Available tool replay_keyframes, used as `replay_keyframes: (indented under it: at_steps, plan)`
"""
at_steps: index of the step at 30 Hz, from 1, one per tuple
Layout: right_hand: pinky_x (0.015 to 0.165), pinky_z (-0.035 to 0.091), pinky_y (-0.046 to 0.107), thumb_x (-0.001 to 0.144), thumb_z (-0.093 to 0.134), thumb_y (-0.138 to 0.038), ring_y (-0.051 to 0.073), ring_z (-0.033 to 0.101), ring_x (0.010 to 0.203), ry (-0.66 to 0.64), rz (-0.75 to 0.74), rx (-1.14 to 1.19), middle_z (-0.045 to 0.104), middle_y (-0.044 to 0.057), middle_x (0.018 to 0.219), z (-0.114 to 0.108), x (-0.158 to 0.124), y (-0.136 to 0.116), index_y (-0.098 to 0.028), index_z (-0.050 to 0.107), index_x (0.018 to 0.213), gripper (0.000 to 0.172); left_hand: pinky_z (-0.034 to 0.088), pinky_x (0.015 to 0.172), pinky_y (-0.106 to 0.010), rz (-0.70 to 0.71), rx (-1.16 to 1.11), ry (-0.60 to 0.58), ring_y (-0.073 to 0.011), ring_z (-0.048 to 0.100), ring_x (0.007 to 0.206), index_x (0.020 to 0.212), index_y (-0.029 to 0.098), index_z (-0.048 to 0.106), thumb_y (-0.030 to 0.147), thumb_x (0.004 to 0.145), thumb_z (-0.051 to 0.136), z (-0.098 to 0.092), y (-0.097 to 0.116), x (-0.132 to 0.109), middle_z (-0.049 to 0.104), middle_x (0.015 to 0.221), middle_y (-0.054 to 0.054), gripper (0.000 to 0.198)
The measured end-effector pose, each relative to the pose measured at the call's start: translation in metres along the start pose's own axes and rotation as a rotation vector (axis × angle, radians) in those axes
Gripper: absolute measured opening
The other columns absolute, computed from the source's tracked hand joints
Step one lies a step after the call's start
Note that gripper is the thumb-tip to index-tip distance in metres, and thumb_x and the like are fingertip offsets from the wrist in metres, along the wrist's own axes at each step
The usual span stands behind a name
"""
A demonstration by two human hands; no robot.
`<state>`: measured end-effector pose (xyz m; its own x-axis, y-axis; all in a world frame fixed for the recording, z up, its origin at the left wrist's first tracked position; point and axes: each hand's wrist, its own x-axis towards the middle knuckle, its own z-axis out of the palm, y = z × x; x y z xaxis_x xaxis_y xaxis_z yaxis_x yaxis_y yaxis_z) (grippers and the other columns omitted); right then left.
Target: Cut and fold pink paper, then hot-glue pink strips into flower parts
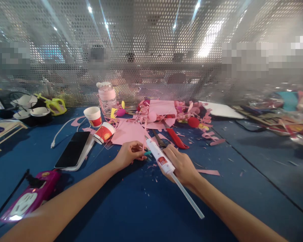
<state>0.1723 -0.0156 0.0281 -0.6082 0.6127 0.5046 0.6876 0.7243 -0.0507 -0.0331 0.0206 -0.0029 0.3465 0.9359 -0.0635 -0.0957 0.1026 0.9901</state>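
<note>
My right hand [183, 164] is wrapped round a white hot glue gun [158, 156], with a long clear glue stick [188, 195] poking out of its rear. The gun's nozzle points up and left, close to my left hand [130, 155]. Between the fingers of that hand stands a thin pink strip [144, 137], and a small teal piece [147, 153] shows at its lower end. Just beyond my hands lie a pink paper sheet [127, 132], a dark metal tool [159, 138] partly covered by the gun, and a red-handled tool [177, 138].
Left of my hands are a phone [73, 149], an upright paper cup [92, 116], a tipped one [104, 132] and a purple power strip [32, 195]. Behind stand a clear bottle [107, 97] and heaped pink paper scraps [164, 107]. A perforated metal screen [151, 43] closes the far side.
</note>
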Motion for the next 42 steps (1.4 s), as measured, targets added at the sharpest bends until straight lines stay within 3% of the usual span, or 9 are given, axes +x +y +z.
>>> replay_keyframes:
  at_steps: [42]
  plan:
    - [0.043,0.030,0.022,0.075,0.045,-0.023,0.012,0.044,0.058,0.045,0.013,-0.009,0.045,0.002,0.072,0.0029,-0.0001,0.0007,-0.018,0.040,0.082,0.011,0.054,0.057,-0.023,0.009,0.005,-0.001,-0.0157,0.066,0.061,0.077,0.012,0.055,0.034,0.059,0.073,0.0007,0.0016,0.0000,0.063,0.066,-0.001,0.033]
